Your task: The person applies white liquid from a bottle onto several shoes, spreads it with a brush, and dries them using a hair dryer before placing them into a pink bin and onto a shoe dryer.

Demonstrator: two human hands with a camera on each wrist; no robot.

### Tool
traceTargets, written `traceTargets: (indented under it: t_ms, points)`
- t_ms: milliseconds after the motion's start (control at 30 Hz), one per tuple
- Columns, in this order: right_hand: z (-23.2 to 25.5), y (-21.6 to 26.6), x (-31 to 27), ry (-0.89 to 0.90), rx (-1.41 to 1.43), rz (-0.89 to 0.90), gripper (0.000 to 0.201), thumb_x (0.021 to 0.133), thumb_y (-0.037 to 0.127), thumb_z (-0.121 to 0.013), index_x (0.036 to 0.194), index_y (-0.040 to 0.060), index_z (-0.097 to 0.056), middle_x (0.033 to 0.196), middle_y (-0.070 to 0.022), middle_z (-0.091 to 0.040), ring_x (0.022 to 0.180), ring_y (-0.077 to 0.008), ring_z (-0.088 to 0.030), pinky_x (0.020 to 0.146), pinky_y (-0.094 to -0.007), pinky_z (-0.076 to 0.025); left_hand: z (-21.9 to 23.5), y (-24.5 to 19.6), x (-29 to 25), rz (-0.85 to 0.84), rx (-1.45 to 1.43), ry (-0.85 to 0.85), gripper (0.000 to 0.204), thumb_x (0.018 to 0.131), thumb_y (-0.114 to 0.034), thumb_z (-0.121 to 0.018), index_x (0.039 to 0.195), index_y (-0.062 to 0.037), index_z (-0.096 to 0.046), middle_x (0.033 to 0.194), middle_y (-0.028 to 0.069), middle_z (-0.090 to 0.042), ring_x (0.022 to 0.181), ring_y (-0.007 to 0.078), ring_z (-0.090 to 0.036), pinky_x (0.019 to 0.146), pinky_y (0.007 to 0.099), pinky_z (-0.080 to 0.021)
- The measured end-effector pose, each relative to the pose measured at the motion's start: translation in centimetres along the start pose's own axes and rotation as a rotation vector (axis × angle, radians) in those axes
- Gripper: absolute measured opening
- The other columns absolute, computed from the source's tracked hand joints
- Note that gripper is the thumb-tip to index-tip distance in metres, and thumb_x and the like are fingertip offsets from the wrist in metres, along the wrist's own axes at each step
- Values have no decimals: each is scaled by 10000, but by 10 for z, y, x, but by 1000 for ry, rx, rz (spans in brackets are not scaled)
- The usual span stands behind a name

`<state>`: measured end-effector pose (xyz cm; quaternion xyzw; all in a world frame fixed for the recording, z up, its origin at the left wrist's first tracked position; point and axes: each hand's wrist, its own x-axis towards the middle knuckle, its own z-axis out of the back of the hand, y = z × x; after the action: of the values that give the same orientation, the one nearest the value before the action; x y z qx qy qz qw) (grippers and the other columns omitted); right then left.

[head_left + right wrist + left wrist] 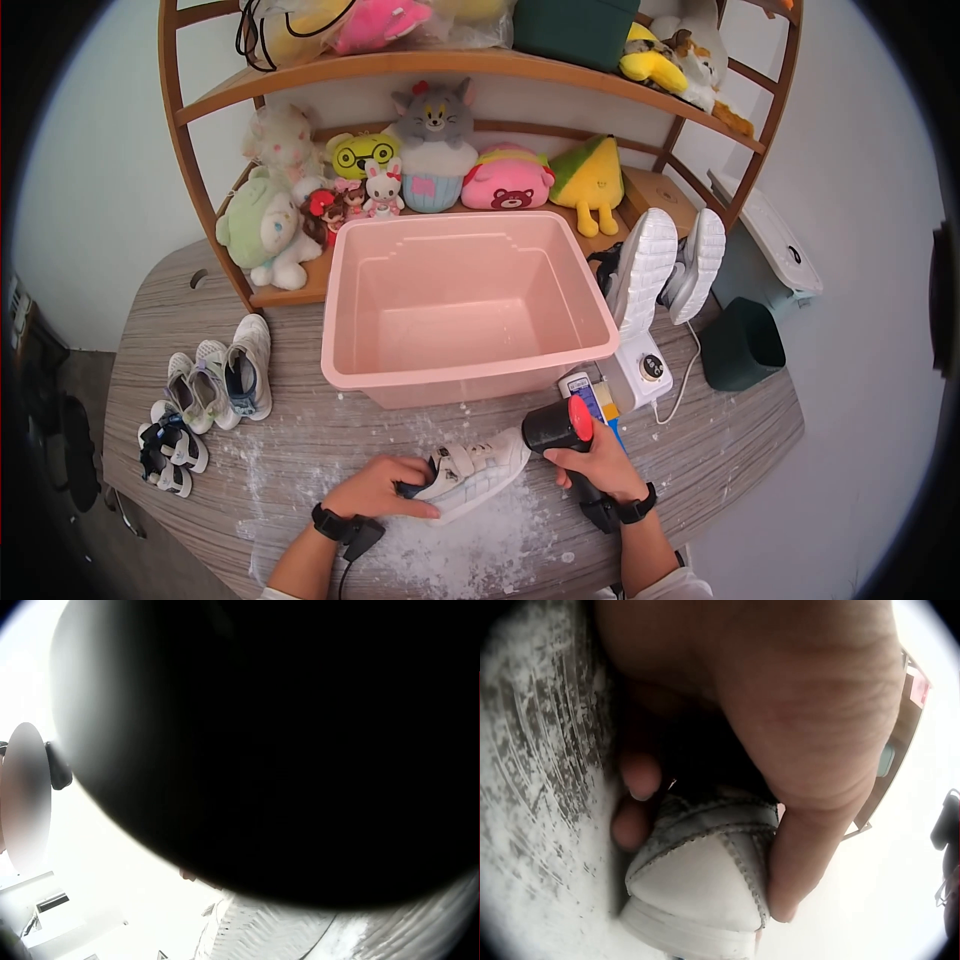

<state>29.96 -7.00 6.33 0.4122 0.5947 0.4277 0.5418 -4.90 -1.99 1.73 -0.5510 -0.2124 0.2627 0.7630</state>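
A small white shoe (478, 472) lies tilted on the table, over a patch of white powder. The left hand (375, 487) grips its heel end; in the left wrist view the thumb and fingers of the hand (810, 750) are around the heel of the shoe (697, 885). The right hand (607, 465) holds a black tool with a red end (550, 428), its front close to the shoe's toe. A dark shape (262, 750) fills most of the right wrist view, with a ribbed white sole (259, 930) below it.
Behind the hands stands a pink bin (450, 378). Several small shoes (248, 367) stand at left. White shoes (645, 265) stand upright on a white device (640, 372) at right, beside a blue-handled brush (607, 400) and a dark green bin (742, 345).
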Motion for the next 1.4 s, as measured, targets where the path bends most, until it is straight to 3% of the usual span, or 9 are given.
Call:
traceTargets:
  t_ms: [767,1100,1167,1200,1267,1400]
  points:
    - [3,6,-8,139,-133,14,611,829,-27,-798,1351,8,-483,938,-55,-643,612,-113,-605,505,-266,-492,0,-2,0,-13,-14,-9,500,795,-255,-907,710,34,-508,864,93,-620,757,206,-546,707,326,-448]
    - [-2,1,-7,51,-156,42,618,824,-21,-802,1345,19,-472,961,-62,-631,590,-108,-590,485,-266,-477,-2,2,-2,-9,-36,-20,514,811,-249,-893,705,30,-475,823,94,-560,733,211,-486,688,334,-423]
    - [-4,7,-11,100,-145,0,641,810,14,-827,1343,13,-472,1028,-70,-632,755,-150,-647,640,-300,-544,-1,0,-1,-7,-30,-24,514,814,-247,-891,704,30,-472,820,97,-555,731,216,-480,686,335,-421]
    - [-3,4,-11,104,-148,2,641,810,14,-827,1343,13,-472,1028,-70,-632,755,-150,-647,640,-300,-544,0,0,-1,4,-35,-15,493,811,-226,-892,707,35,-487,816,103,-556,736,217,-492,698,343,-419]
    - [-7,-2,-10,133,-373,206,652,792,59,-850,1329,17,-483,1110,-76,-620,999,-195,-645,867,-340,-541,1,2,-2,17,-38,-14,472,807,-205,-893,710,41,-502,813,108,-556,741,217,-505,710,351,-418]
    - [-11,0,-14,149,-512,272,642,752,81,-845,1301,35,-515,1154,-129,-660,1085,-226,-644,945,-361,-518,-2,8,-2,-11,-85,-31,440,823,-197,-883,728,38,-523,815,107,-562,749,220,-511,717,351,-422]
